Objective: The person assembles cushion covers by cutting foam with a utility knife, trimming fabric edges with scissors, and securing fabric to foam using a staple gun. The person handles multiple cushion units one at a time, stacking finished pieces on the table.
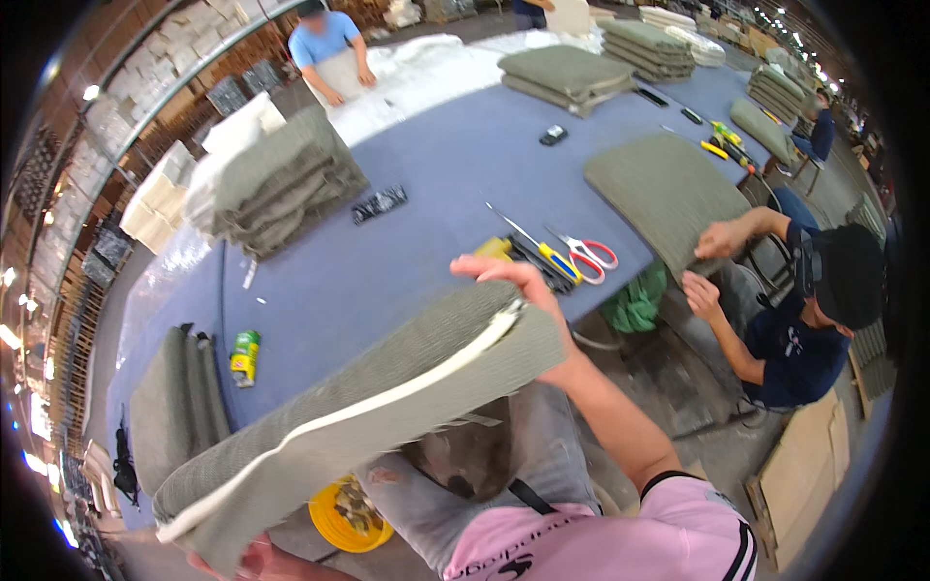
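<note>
A grey-green cushion (pixel 358 373) spans the space over my lap, tilted up toward the right. Along its long near side the fabric cover gapes, and a strip of white padding (pixel 387 405) shows. Below that strip hangs a loose flap of the cover. At the upper right end, my right hand (pixel 523 281) grips the cushion, its fingers over the far edge. My left hand (pixel 254 560) holds the lower left end from beneath; the flap hides part of its fingers.
Scissors (pixel 589 256), a screwdriver (pixel 554 259) and a green-yellow packet (pixel 245 358) lie on the blue table (pixel 436 194). Folded covers (pixel 281 184) are stacked at left. A yellow bucket (pixel 351 518) stands below. At right, a co-worker (pixel 799 320) handles another cushion (pixel 668 189).
</note>
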The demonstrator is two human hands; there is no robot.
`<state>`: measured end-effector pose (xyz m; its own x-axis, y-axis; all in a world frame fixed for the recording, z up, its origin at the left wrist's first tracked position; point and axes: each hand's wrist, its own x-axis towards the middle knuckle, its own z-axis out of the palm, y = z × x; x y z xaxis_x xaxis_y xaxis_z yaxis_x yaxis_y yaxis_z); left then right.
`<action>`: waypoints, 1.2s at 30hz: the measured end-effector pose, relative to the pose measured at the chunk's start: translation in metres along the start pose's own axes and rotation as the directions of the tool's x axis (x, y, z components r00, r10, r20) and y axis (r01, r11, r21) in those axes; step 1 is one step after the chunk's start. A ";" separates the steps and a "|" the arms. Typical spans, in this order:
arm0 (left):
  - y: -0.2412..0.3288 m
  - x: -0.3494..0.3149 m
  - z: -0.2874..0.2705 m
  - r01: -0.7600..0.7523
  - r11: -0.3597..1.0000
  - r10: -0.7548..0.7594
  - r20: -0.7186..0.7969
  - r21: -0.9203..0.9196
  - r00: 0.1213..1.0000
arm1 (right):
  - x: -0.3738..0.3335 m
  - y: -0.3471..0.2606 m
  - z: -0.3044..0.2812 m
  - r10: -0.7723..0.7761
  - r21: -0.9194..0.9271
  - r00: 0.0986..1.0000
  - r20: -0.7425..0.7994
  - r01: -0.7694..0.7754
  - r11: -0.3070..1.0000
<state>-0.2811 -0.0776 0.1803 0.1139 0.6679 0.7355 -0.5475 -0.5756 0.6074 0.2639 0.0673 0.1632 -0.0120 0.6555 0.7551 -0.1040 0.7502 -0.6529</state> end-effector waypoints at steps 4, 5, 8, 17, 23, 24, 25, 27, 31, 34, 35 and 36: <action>-0.027 0.096 0.077 -0.182 0.968 0.153 -0.170 -0.171 0.974 | 0.034 -0.002 0.069 0.048 0.013 0.987 -0.151 -0.047 0.999; -0.035 0.111 0.092 -0.216 0.976 0.206 -0.198 -0.031 0.958 | 0.043 0.001 0.087 0.031 -0.007 0.983 -0.179 -0.033 0.999; -0.066 0.120 0.100 -0.254 0.856 0.362 -0.172 0.451 0.916 | 0.060 0.005 0.116 0.062 0.032 0.950 -0.305 -0.055 0.998; -0.139 0.221 0.229 -0.680 -0.120 -0.263 0.637 0.724 0.725 | 0.056 -0.003 0.099 0.029 -0.008 0.965 -0.262 -0.032 0.999; -0.153 0.233 0.233 -0.627 -0.333 -0.118 0.629 0.704 0.769 | 0.053 -0.026 0.082 -0.077 0.011 0.957 -0.279 0.084 0.996; -0.150 0.235 0.236 -0.612 -0.345 -0.147 0.603 0.712 0.784 | 0.053 -0.027 0.080 -0.092 0.018 0.962 -0.258 0.099 0.995; -0.144 0.238 0.238 -0.596 -0.358 -0.176 0.575 0.719 0.799 | 0.053 -0.028 0.077 -0.113 -0.020 0.964 -0.239 0.112 0.994; -0.138 0.251 0.240 -0.602 -0.392 -0.205 0.571 0.696 0.795 | 0.056 -0.031 0.073 -0.167 -0.097 0.966 -0.195 0.151 0.984; -0.118 0.264 0.242 -0.635 -0.338 -0.295 0.563 0.694 0.772 | 0.059 -0.031 0.076 -0.210 -0.075 0.959 -0.188 0.199 0.977; -0.115 0.257 0.243 -0.637 -0.318 -0.314 0.555 0.703 0.770 | 0.059 -0.035 0.074 -0.232 -0.097 0.960 -0.156 0.218 0.971; -0.117 0.256 0.243 -0.641 -0.304 -0.288 0.574 0.705 0.767 | 0.058 -0.036 0.074 -0.240 -0.099 0.959 -0.151 0.227 0.969; -0.116 0.254 0.243 -0.639 -0.298 -0.292 0.570 0.709 0.768 | 0.056 -0.037 0.074 -0.249 -0.101 0.957 -0.146 0.236 0.967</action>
<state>0.0134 0.0443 0.3699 0.7197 0.4121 0.5588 0.6781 -0.5898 -0.4385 0.1937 0.0702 0.2343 0.1596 0.4535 0.8769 -0.0031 0.8885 -0.4589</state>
